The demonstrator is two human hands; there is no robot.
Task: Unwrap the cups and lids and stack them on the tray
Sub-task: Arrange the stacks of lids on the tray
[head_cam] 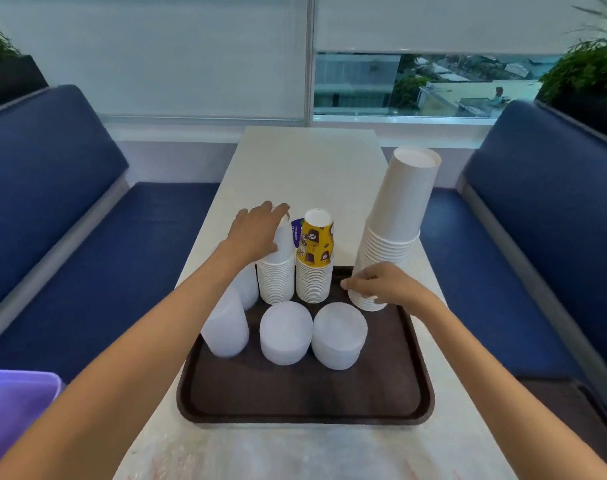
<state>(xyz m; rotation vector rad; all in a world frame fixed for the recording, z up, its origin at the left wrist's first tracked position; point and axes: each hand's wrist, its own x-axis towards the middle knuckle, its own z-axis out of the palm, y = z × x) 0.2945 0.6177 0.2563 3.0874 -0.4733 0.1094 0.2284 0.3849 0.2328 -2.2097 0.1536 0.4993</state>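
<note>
A dark brown tray (305, 396) lies on the white table. On it stand upside-down stacks of paper cups: a white stack (278, 278), a stack topped by a yellow printed cup (316, 254), and a tall stack of large white cups (395, 223) at the tray's right rim. In front are stacks of translucent lids (286, 332), (338, 336), (226, 323). My left hand (257, 233) grips the top of the white cup stack. My right hand (381, 284) holds the base of the tall stack, fingers curled round it.
Blue bench seats (70, 220), (537, 237) flank the narrow table (309, 161). A purple bin (14, 407) sits at the lower left. Planters stand behind both benches, and a window is beyond the table's far end.
</note>
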